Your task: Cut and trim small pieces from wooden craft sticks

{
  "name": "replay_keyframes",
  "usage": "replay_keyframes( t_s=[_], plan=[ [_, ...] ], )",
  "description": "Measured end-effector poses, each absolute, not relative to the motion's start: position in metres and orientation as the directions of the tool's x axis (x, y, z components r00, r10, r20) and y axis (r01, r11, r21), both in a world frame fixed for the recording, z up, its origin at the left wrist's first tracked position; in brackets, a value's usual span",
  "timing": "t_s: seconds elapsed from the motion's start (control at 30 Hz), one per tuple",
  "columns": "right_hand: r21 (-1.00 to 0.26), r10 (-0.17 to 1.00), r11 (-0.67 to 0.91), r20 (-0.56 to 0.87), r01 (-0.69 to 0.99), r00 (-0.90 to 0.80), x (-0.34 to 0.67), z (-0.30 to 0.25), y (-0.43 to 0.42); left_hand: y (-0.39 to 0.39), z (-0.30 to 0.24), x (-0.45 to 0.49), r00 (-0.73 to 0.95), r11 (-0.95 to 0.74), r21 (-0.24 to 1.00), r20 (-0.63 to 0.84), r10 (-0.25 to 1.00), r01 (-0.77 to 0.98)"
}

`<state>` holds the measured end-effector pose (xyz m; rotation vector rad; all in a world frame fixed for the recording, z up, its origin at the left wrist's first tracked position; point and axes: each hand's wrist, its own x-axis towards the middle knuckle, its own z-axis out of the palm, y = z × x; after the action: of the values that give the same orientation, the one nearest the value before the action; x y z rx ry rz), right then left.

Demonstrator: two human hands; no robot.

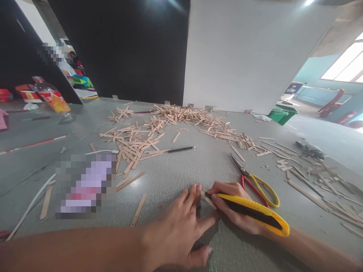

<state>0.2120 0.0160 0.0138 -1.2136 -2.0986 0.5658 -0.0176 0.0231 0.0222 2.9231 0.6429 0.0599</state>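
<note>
My right hand (234, 207) is closed around a yellow and black utility knife (256, 212), held like a pen. The knife's front end meets a small wooden craft stick (208, 200) on the tabletop. My left hand (181, 226) steadies this stick from the left, fingertips pressing at its far end and a finger near its close end. Part of the stick and the blade tip are hidden by the fingers. Just right of my right hand lie scissors (256, 183) with one red and one yellow handle, blades pointing away from me.
Loose craft sticks (184, 115) are heaped along the back of the grey table (170, 170). Cut slivers (320, 181) lie at right. A black pen (181, 149) rests mid-table. At left are a pixelated purple object (90, 185), a white cable (31, 209) and a plastic bottle (52, 96).
</note>
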Motion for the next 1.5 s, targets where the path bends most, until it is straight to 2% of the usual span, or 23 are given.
replay_keyframes(
  t_s=[0.23, 0.57, 0.8, 1.0, 1.13, 1.3, 1.5],
  plan=[
    [-0.632, 0.884, 0.467, 0.322, 0.618, -0.338, 0.209, 0.015, 0.015, 0.022, 0.025, -0.017, 0.904, -0.895, 0.129, -0.024, 0.427, 0.427],
    [-0.656, 0.894, 0.446, 0.305, 0.608, -0.327, 0.207, 0.018, 0.014, 0.021, 0.022, -0.020, 0.908, -0.904, 0.099, 0.018, 0.420, 0.416],
    [-0.709, 0.933, 0.350, 0.210, 0.612, -0.291, 0.206, 0.020, 0.016, 0.023, 0.024, -0.019, 0.915, -0.902, 0.172, 0.005, 0.403, 0.396],
    [-0.769, 0.957, 0.281, 0.182, 0.574, -0.225, 0.207, 0.020, 0.017, 0.024, 0.027, -0.020, 0.914, -0.890, 0.245, 0.035, 0.404, 0.384],
    [-0.824, 0.970, 0.244, 0.199, 0.512, -0.142, 0.208, 0.018, 0.017, 0.023, 0.026, -0.020, 0.912, -0.896, 0.234, 0.075, 0.403, 0.377],
    [-0.741, 0.943, 0.319, 0.310, 0.591, -0.120, 0.204, 0.019, 0.016, 0.023, 0.022, -0.021, 0.867, -0.840, 0.253, 0.012, 0.498, 0.479],
    [-0.725, 0.922, 0.369, 0.363, 0.581, -0.133, 0.202, 0.016, 0.016, 0.032, 0.016, -0.020, 0.880, -0.861, 0.201, -0.018, 0.474, 0.467]
  ],
)
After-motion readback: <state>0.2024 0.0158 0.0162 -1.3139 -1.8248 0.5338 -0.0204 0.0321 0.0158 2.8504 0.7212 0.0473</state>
